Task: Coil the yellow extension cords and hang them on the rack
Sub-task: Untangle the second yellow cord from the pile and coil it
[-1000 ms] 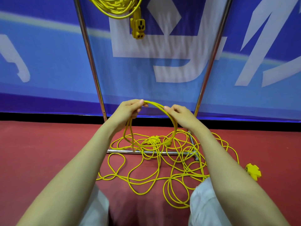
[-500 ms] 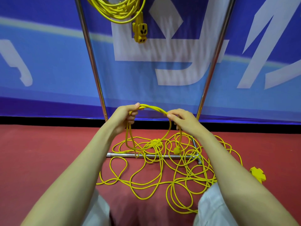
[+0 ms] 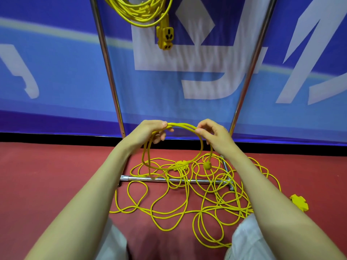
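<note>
Red floor meets a blue banner behind. The left hand curls its fingers round the yellow cord at the loop's top. The right hand pinches the same strands between thumb and forefinger. The loop hangs beneath both hands, and the rest lies tangled over the base of the rack. Above, a hung coil is cut off by the frame's top edge.

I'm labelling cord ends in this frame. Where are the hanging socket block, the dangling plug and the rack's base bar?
socket block (image 3: 165, 37), head view, on its front face.
plug (image 3: 207, 165), head view, on its round body.
base bar (image 3: 139, 178), head view, on a bare stretch near its left end.
</note>
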The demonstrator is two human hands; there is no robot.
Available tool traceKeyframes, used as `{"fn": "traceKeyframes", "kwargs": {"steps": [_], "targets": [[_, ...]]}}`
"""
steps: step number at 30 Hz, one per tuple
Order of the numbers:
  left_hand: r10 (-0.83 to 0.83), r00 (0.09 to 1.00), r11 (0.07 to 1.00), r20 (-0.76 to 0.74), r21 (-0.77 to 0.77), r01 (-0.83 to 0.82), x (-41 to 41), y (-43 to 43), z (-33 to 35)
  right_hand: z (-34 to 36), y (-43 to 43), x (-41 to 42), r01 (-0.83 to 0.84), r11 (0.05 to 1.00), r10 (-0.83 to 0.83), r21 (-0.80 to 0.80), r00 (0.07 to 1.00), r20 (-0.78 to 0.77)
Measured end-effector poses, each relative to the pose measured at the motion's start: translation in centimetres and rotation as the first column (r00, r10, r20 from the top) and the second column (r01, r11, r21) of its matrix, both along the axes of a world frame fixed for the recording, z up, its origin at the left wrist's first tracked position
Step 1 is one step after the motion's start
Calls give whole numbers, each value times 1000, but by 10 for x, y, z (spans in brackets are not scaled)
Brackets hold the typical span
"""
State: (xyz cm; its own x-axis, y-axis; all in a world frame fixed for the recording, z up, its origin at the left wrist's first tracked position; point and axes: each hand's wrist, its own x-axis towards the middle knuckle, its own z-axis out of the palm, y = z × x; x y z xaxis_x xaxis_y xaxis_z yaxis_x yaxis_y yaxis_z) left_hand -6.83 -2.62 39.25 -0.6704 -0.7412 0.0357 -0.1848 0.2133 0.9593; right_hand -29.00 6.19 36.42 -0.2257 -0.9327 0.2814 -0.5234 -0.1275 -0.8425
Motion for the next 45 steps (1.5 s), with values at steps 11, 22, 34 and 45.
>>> {"fn": "traceKeyframes", "kwargs": {"steps": [11,22,34,45], "targets": [[67,991,997,-112,49,-62,-16,-5,-9,2,-7,16,-125,990,107,61,963,248],[538,779,824,321,-398,-405,-14,-18,-34,5,-4,15,-182,975,115,126,903,413],[603,753,407,-263,913,-7,-37,-14,-21,-8,3,27,-388,893,310,226,897,316],[146,979,781,-143,625,-25,-22,-14,-5,-22,-13,34,-182,921,293,344,906,-305]]}}
